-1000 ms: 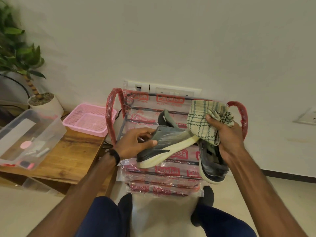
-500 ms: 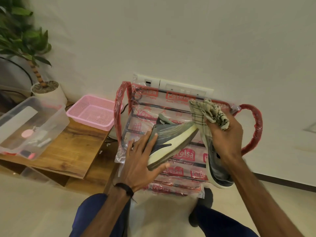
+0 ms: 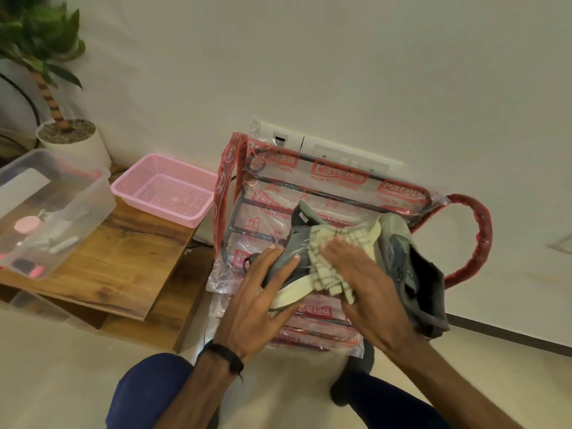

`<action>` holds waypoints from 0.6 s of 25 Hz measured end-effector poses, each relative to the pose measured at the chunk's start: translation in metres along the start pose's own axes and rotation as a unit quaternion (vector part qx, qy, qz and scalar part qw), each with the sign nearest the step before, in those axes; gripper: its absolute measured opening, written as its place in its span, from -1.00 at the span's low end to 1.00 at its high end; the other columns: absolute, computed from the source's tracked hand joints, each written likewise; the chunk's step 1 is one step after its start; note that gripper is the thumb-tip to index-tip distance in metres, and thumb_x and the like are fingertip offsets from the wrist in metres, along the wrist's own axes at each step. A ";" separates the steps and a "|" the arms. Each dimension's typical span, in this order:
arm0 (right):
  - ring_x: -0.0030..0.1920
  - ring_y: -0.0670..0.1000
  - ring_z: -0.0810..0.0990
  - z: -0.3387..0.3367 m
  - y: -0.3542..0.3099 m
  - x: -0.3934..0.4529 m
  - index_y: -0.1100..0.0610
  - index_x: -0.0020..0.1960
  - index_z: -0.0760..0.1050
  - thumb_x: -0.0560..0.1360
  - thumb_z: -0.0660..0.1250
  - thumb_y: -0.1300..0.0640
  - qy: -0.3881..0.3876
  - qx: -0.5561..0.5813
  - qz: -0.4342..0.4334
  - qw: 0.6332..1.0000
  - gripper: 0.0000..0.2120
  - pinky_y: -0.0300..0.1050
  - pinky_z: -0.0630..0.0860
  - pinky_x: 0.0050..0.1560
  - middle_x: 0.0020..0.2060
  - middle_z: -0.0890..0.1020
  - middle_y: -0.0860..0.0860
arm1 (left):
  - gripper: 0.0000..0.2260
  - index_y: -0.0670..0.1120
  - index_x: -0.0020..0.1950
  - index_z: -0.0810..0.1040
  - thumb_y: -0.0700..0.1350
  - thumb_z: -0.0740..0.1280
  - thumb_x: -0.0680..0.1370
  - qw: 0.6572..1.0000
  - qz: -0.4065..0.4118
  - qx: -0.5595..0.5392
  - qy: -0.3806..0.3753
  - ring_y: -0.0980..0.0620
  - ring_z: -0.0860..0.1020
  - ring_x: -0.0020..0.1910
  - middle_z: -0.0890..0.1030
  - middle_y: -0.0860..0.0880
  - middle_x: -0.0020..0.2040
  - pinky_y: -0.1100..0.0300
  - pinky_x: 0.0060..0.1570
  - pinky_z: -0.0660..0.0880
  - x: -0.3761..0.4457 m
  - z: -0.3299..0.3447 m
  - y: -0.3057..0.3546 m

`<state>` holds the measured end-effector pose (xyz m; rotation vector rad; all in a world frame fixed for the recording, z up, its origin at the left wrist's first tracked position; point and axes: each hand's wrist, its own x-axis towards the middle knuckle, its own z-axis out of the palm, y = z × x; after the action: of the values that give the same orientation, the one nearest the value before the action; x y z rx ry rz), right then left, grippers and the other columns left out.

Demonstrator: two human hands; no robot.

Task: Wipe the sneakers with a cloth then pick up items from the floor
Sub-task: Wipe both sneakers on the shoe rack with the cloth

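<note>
- The left hand (image 3: 263, 300) grips a grey fabric sneaker with a cream sole (image 3: 289, 263), fingers curled round its side.
- The right hand (image 3: 362, 286), fingers straight, presses a cream checked cloth (image 3: 328, 261) flat against that sneaker, just beside the left fingers.
- A second grey sneaker (image 3: 411, 274) sits beside the right hand, on the plastic-wrapped rack (image 3: 340, 181).

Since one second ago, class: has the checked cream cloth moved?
Yes. The checked cream cloth has come down from near the rack's top rail onto the grey sneaker, under the right hand.
</note>
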<state>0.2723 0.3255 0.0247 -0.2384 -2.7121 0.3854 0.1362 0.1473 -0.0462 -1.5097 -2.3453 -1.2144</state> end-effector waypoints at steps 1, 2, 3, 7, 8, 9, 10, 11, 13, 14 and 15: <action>0.56 0.01 0.25 0.000 -0.003 -0.008 0.14 0.51 0.37 0.63 0.26 -0.01 -0.028 -0.022 -0.052 0.998 -0.51 0.10 0.22 0.54 0.51 0.37 0.07 | -0.31 -0.05 0.58 0.29 0.14 0.44 0.53 1.000 0.014 0.001 -0.004 -0.07 0.27 0.53 0.29 -0.09 0.53 -0.01 0.34 0.48 -0.001 0.000 -0.001; 0.56 0.02 0.24 -0.003 0.001 -0.013 0.14 0.52 0.36 0.59 0.34 0.05 -0.049 -0.057 -0.090 0.993 -0.47 0.13 0.26 0.53 0.52 0.35 0.07 | -0.29 -0.06 0.58 0.27 0.11 0.46 0.52 1.000 0.025 0.003 -0.007 -0.05 0.26 0.54 0.29 -0.09 0.53 -0.01 0.34 0.48 -0.002 0.000 -0.003; 0.57 0.02 0.22 -0.007 0.012 -0.014 0.13 0.52 0.34 0.55 0.40 0.08 -0.054 -0.090 -0.106 0.989 -0.42 0.17 0.29 0.50 0.53 0.33 0.07 | -0.27 -0.06 0.59 0.26 0.07 0.49 0.51 0.999 0.031 0.008 -0.010 -0.05 0.25 0.55 0.29 -0.09 0.54 -0.02 0.33 0.49 -0.002 0.000 -0.003; 0.56 0.02 0.25 -0.011 0.026 -0.008 0.07 0.51 0.36 0.52 0.37 0.24 0.083 -0.005 0.150 0.985 -0.42 0.21 0.30 0.50 0.50 0.37 0.02 | -0.22 -0.06 0.61 0.18 -0.04 0.51 0.49 0.998 0.060 0.008 -0.027 -0.05 0.18 0.58 0.25 -0.10 0.57 -0.09 0.26 0.55 -0.003 0.005 0.000; 0.56 0.01 0.24 -0.004 0.013 -0.010 0.07 0.51 0.36 0.49 0.39 0.34 0.087 0.008 0.155 0.984 -0.37 0.16 0.26 0.53 0.51 0.37 0.01 | -0.22 -0.08 0.61 0.18 -0.05 0.50 0.50 0.998 0.059 0.006 -0.027 -0.04 0.17 0.59 0.24 -0.10 0.58 -0.10 0.29 0.53 -0.004 0.006 0.000; 0.56 0.01 0.23 0.005 -0.003 -0.016 0.08 0.52 0.36 0.48 0.41 0.37 0.069 0.010 0.111 0.991 -0.35 0.10 0.21 0.55 0.52 0.35 0.02 | -0.22 -0.11 0.61 0.16 -0.04 0.49 0.51 0.998 0.049 0.004 -0.025 -0.03 0.15 0.60 0.22 -0.10 0.59 -0.10 0.33 0.50 -0.005 0.006 0.000; 0.57 0.01 0.22 0.012 -0.016 -0.025 0.10 0.52 0.36 0.51 0.42 0.31 0.033 0.007 0.038 0.999 -0.39 0.04 0.17 0.57 0.52 0.35 0.03 | -0.21 -0.14 0.62 0.14 -0.01 0.48 0.52 0.999 0.037 0.001 -0.022 -0.03 0.14 0.60 0.19 -0.10 0.61 -0.10 0.36 0.46 -0.005 0.004 0.000; 0.57 0.02 0.23 0.012 -0.017 -0.032 0.12 0.52 0.35 0.57 0.37 0.20 0.009 -0.012 -0.029 0.999 -0.46 0.03 0.17 0.57 0.52 0.34 0.05 | -0.21 -0.16 0.62 0.13 0.01 0.47 0.53 0.999 0.029 0.004 -0.024 -0.03 0.12 0.61 0.16 -0.11 0.62 -0.09 0.38 0.43 -0.005 0.003 0.001; 0.57 0.02 0.22 0.000 0.005 -0.027 0.12 0.52 0.34 0.61 0.31 0.09 0.008 -0.043 -0.043 0.998 -0.51 0.12 0.23 0.54 0.52 0.34 0.05 | -0.22 -0.17 0.62 0.13 -0.02 0.46 0.53 0.998 0.038 0.026 -0.034 -0.04 0.11 0.61 0.16 -0.12 0.62 -0.11 0.36 0.46 -0.004 0.003 0.001; 0.57 0.02 0.21 -0.006 0.018 -0.021 0.10 0.52 0.34 0.58 0.36 0.15 0.033 -0.046 0.022 0.998 -0.47 0.18 0.28 0.51 0.52 0.34 0.04 | -0.23 -0.17 0.62 0.14 -0.05 0.47 0.53 0.998 0.045 0.033 -0.038 -0.05 0.11 0.61 0.17 -0.12 0.61 -0.12 0.34 0.48 -0.004 0.003 0.001; 0.57 0.02 0.22 -0.009 0.022 -0.014 0.08 0.52 0.35 0.54 0.40 0.23 0.050 -0.035 0.095 0.994 -0.42 0.21 0.31 0.48 0.52 0.35 0.02 | -0.23 -0.16 0.62 0.15 -0.07 0.48 0.53 0.997 0.047 0.035 -0.041 -0.06 0.11 0.61 0.18 -0.12 0.61 -0.12 0.33 0.49 -0.003 0.002 0.002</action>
<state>0.2914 0.3454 0.0211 -0.5235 -2.6158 0.3215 0.1399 0.1463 -0.0481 -1.6561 -2.3103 -1.0584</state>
